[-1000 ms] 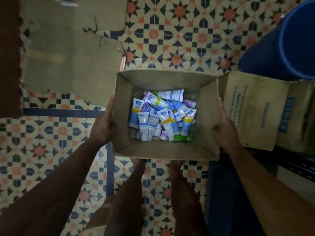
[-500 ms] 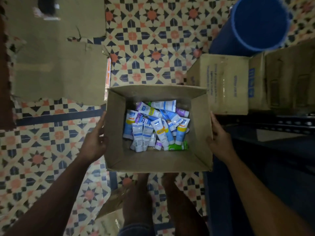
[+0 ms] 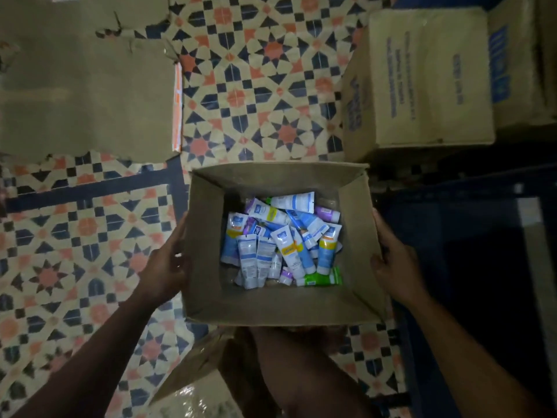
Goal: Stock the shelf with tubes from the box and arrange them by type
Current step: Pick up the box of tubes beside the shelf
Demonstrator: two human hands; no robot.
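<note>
A: Both hands busy?
B: Yes. The left hand (image 3: 164,273) and right hand (image 3: 394,267) press flat, fingers straight, against the box (image 3: 271,303) side walls, carrying it.
A: And the tubes (image 3: 283,242)?
B: Heaped on its floor about midway between the hands, mostly lengthwise away from me. What seems the shelf (image 3: 452,191) lies rightward

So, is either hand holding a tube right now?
No: the left hand and right hand press the outer sides of the box, and the tubes lie loose inside it.

Print on carton (image 3: 422,86) and tubes (image 3: 289,251) is illegible.
</note>
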